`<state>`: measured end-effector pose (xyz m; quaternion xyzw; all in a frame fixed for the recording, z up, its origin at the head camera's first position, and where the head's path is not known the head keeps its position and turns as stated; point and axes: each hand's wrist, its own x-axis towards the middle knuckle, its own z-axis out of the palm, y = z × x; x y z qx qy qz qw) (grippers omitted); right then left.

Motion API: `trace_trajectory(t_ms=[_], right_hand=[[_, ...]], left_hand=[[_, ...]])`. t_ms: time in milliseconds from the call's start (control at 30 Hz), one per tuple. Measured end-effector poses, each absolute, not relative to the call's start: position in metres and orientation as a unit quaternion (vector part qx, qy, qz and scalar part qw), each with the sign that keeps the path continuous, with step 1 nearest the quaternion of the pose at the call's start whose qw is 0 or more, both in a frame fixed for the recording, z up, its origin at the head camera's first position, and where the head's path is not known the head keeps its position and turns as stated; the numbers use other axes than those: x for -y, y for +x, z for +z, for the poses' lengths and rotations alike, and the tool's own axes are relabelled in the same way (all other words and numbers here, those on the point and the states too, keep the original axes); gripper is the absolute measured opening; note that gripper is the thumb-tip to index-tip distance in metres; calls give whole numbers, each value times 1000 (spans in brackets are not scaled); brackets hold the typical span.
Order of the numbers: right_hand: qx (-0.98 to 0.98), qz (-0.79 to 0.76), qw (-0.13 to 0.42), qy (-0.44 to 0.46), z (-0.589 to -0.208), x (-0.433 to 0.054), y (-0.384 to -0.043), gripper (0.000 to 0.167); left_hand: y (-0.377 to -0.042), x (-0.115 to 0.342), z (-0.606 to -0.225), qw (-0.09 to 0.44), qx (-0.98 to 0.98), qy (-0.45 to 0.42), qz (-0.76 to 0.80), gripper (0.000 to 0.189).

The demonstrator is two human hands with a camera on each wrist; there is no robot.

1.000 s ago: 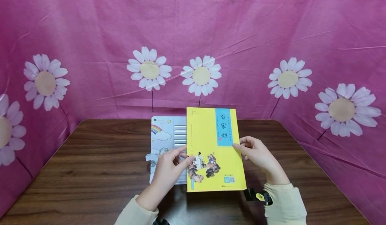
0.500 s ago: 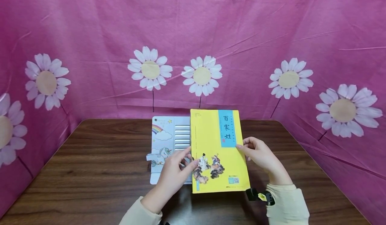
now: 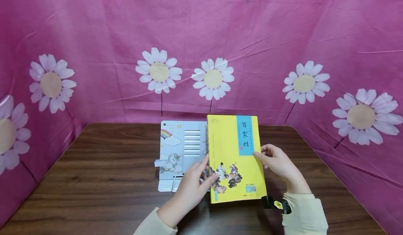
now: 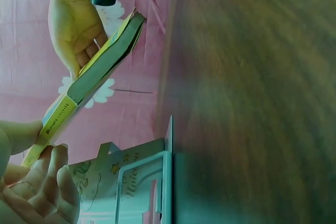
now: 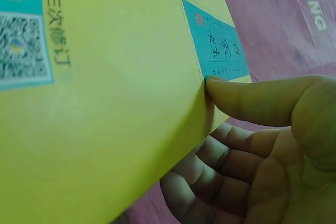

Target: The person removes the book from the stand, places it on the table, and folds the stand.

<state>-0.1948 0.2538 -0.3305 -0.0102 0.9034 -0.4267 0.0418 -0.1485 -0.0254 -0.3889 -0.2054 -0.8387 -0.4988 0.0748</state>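
Both hands hold a closed yellow book [image 3: 233, 151] with a blue title panel, its cover facing up toward the head camera. My left hand [image 3: 192, 186] pinches the spine edge, thumb on the cover and fingers behind. On the opposite edge, my right hand [image 3: 277, 161] pinches with its thumb beside the blue panel and its fingers curled underneath. In the left wrist view the book [image 4: 100, 69] is tilted and raised above the table. Behind it stands a white book stand [image 3: 170, 147] printed with a unicorn and rainbow; the book hides the stand's right part.
The stand rests on a dark wood-grain table [image 3: 94, 179], with a wire page holder [image 3: 174, 184] at its lower edge and a small tab [image 3: 157, 163] sticking out on the left. A pink cloth [image 3: 245, 25] with white daisies hangs around the back and sides.
Both hands have carried the book to the right, uncovering more of the stand's slotted middle and its wire holder. The grip looks the same, and the stand stays on the table.
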Motion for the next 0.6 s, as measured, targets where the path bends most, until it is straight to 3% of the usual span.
trace_trajectory(t_ms=[600], right_hand=[[-907,-416,60,-12,-331,-274,-192,36]], left_hand=[[-145,5,-394,147,835,-202,-490,55]])
